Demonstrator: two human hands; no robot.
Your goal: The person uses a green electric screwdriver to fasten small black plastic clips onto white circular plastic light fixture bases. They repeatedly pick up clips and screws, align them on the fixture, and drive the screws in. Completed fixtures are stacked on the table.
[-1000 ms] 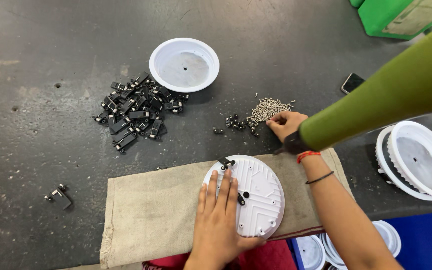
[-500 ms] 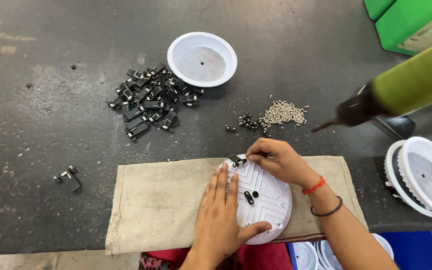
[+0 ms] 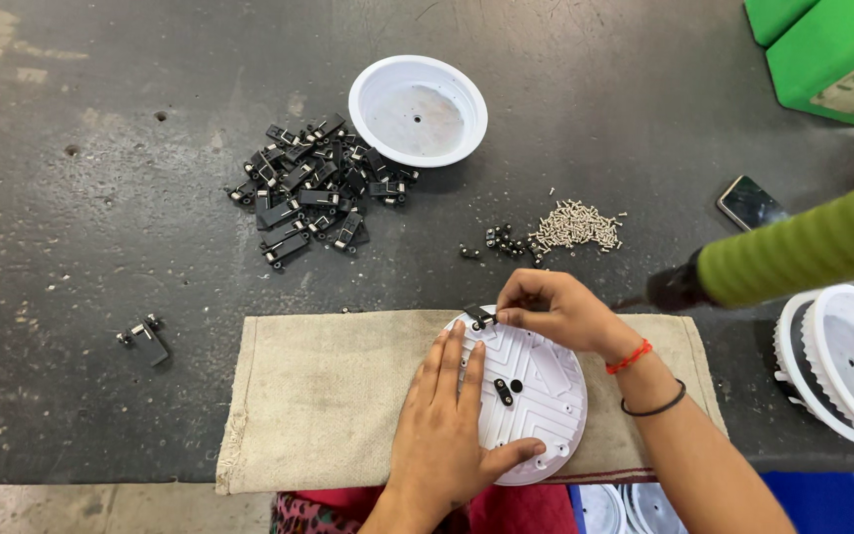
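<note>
A white round ribbed disc (image 3: 542,391) lies on a beige cloth (image 3: 338,396) at the near table edge. My left hand (image 3: 447,425) rests flat on the disc's left side, fingers spread, thumb on its lower rim. My right hand (image 3: 555,311) pinches a small screw at a black clip (image 3: 479,317) on the disc's top edge. A second black clip (image 3: 502,392) sits near the disc's middle. A pile of small silver screws (image 3: 575,225) lies beyond the disc.
A heap of black clips (image 3: 308,188) and a white bowl-shaped housing (image 3: 417,109) lie farther back. One loose clip (image 3: 145,339) sits at left. A green-handled power screwdriver (image 3: 793,252), a phone (image 3: 749,203), stacked white housings (image 3: 842,361) and green bins (image 3: 832,49) stand at right.
My right hand came back from the screw pile to the clip on the disc's top edge. The view shifted, and the green screwdriver now hangs farther right.
</note>
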